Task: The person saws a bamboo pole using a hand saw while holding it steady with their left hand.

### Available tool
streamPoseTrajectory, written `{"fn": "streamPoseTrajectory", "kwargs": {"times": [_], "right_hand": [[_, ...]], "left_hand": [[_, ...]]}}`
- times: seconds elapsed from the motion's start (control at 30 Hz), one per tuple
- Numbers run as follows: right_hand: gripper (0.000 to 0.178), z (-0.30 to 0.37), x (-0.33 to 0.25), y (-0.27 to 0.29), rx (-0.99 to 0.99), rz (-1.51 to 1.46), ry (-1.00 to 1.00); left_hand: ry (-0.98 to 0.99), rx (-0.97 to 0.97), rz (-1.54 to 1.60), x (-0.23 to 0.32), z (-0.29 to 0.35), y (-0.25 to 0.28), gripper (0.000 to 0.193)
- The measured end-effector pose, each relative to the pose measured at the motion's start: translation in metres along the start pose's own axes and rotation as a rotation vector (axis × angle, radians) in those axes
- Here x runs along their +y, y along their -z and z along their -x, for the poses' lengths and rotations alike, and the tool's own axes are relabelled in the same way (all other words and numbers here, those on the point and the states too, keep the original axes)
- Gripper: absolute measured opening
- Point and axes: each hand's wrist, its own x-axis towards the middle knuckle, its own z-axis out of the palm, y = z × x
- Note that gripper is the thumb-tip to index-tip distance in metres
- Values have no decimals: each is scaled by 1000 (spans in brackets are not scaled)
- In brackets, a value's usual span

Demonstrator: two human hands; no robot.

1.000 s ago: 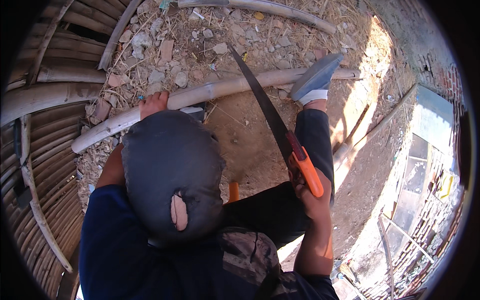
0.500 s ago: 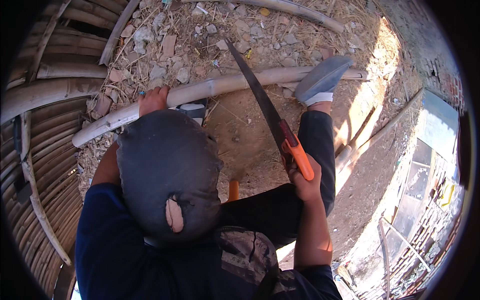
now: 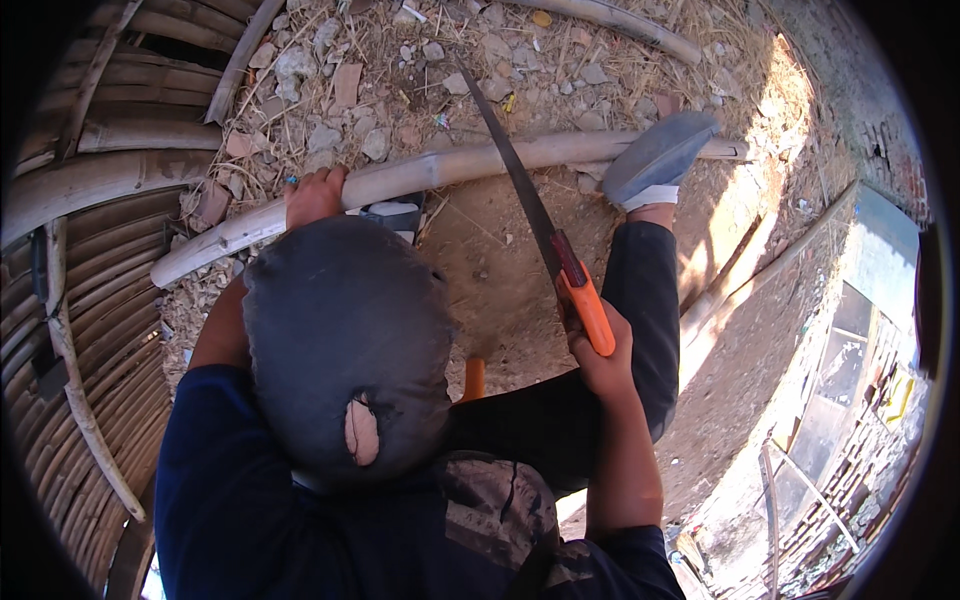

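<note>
My right hand [image 3: 605, 355] is closed around the orange handle of a handsaw [image 3: 523, 195]. Its long dark blade points away from me and crosses over a pale bamboo pole [image 3: 460, 166]; I cannot tell whether the teeth touch it. Toward the pole's left end, my left hand [image 3: 315, 195] grips it from above with fingers curled over. A grey shoe [image 3: 660, 155] on my right foot rests across the pole's right part. Another shoe [image 3: 395, 213] shows partly beneath the pole, beside my left hand. A dark cap [image 3: 345, 340] hides part of my left arm.
Broken bricks and stones [image 3: 345, 85] with dry straw cover the ground beyond the pole. A second bamboo pole [image 3: 630, 25] lies farther off. Bamboo slat walling [image 3: 110, 290] stands at left, a brick wall [image 3: 890, 150] at right. An orange piece [image 3: 474, 378] sticks up by my leg.
The saw and my right hand have shifted slightly forward and left relative to the pole. My left hand keeps its hold on the pole, and the whole view has drifted a little.
</note>
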Motion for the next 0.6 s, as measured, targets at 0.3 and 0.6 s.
{"fn": "streamPoseTrajectory", "kwargs": {"times": [0.3, 0.6], "right_hand": [[27, 2, -32, 33, -75, -77, -170], [17, -8, -13, 25, -71, -44, -201]], "left_hand": [[-18, -155, -59, -14, -2, 5, 60], [-22, -112, -18, -9, 1, 3, 51]]}}
